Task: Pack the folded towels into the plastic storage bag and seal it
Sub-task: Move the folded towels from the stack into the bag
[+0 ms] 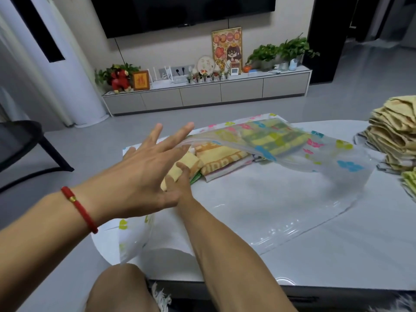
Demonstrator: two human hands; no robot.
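Item: bag (292,199), clear plastic printed with coloured flowers, lying flat across the table (337,262). Its near corner is overhanging the table's front edge by our knee (119,287); its far edge is reaching close to the table's back edge. The mouth is gaping toward the left, the upper sheet lifting and blurred.

Item: towels inside the bag, at least three that we can count: one yellow-green checked towel (276,136) under the raised sheet, one orange-banded towel (220,158) and one yellow towel (180,170) at the mouth. The orange band is carrying woven letters, too blurred for us to read.

Item: left hand (144,174), one, hovering over the bag mouth with fingers spread wide apart, holding nothing. A red cord (78,208) is circling the wrist.

Item: right hand (177,183), one, reaching under the left hand and touching the yellow towel; the left hand is hiding most of it, so we cannot tell how its fingers are lying.

Item: stack (396,136), one, of folded yellowish towels, sitting at the table's right edge, well apart from the bag mouth. The table's near right part is lying bare.

Item: floor (225,111), grey, open between table and cabinet (202,95).
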